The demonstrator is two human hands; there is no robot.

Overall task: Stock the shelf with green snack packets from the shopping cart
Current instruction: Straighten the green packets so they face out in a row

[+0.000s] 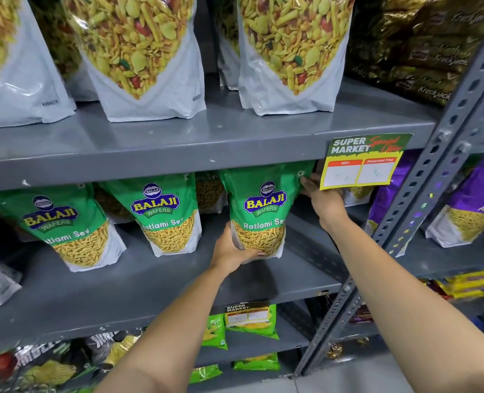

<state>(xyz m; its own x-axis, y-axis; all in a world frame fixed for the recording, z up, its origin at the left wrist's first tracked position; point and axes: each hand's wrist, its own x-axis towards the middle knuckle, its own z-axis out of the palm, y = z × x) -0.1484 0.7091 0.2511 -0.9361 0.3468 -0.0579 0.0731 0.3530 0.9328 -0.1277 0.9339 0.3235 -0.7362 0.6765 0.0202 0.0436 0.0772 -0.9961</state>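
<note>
A green Balaji Ratlami Sev packet (264, 205) stands upright on the grey middle shelf (138, 287), held between both hands. My left hand (232, 251) cups its bottom left corner from below. My right hand (324, 201) grips its upper right edge, partly behind a price card. Two more green packets (164, 214) (56, 228) of the same kind stand to the left on that shelf, with others half hidden behind them. The shopping cart is out of view.
Large white namkeen pouches (138, 58) fill the upper shelf. A price card (362, 163) hangs from that shelf's edge. A slotted grey upright (422, 177) runs at the right, with purple packets (470, 211) beyond it. Small green packets (249, 324) sit on the shelf below.
</note>
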